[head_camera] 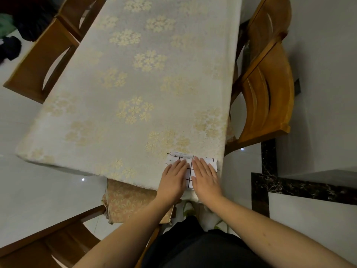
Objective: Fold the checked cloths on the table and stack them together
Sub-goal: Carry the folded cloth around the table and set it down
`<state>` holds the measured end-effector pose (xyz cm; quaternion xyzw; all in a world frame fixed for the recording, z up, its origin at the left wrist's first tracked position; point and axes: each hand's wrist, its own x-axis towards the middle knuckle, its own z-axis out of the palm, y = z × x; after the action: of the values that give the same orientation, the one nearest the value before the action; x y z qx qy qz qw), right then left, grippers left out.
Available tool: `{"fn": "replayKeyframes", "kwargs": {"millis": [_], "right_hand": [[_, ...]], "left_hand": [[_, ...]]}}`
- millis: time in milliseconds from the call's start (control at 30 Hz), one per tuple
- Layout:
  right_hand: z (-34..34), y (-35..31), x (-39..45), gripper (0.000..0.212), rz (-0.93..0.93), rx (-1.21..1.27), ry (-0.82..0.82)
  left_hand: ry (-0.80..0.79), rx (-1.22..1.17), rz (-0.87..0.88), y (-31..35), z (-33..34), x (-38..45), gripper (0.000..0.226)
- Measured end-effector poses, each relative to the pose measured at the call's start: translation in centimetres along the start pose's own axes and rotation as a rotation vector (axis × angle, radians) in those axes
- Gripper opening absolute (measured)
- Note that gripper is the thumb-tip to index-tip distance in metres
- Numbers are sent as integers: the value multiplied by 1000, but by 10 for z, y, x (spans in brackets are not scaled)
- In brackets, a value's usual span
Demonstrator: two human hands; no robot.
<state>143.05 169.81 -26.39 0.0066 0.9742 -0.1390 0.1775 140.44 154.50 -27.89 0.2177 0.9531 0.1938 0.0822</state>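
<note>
- Both hands lie flat, palms down, on the folded cloths (190, 171) at the near right corner of the worktop (135, 84).
- From my view the left hand (172, 177) has its fingers straight and close together, pointing away from the body and a little to the right; it covers the left part of the cloths and grips nothing.
- I see the right hand (206, 177) in the same pose, fingers straight and slightly spread, pointing away and a little to the left, pressing on the right part of the cloths.
- Between the two hands a narrow strip of white cloth with dark check lines shows; the fingertips nearly meet at the far end.
- Both forearms reach in from the bottom edge, bare, converging toward the corner, wrists about level with the worktop's near edge.
- At the far side of the cloths I can make out layered edges, so more than one layer lies there; how many I cannot tell.
- A pale floral tablecloth (123, 117) covers the worktop, and the cloths rest on it just beside its right edge.
- Wooden chairs (268, 93) stand on the right, others on the left, and one in front of me with a patterned cushion (127, 200) under the near edge.
</note>
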Motion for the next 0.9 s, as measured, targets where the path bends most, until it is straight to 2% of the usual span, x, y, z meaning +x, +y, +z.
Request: {"fn": "replayKeyframes", "kwargs": {"millis": [167,467,633,700,767,900], "right_hand": [[7,12,2,64,-1,-83,-57],[0,43,-2,70,44,-104,-121],[2,48,0,85,-42,-122,-35],[-3,48,-1,80,-49,-129,-17],[-9,49,-2,71,-40,-121,-15],[-23,48,-11,68,-63,-82,-1]], "left_hand": [[-123,180,79,-13,4,-7,56],[-242,211,-93,-21,-3,-4,69],[-284,209,-119,-34,-22,5,75],[-305,227,-115,-34,-26,7,75],[-285,221,-120,-29,-29,11,72],[-135,260,-42,-12,-44,25,52]]}}
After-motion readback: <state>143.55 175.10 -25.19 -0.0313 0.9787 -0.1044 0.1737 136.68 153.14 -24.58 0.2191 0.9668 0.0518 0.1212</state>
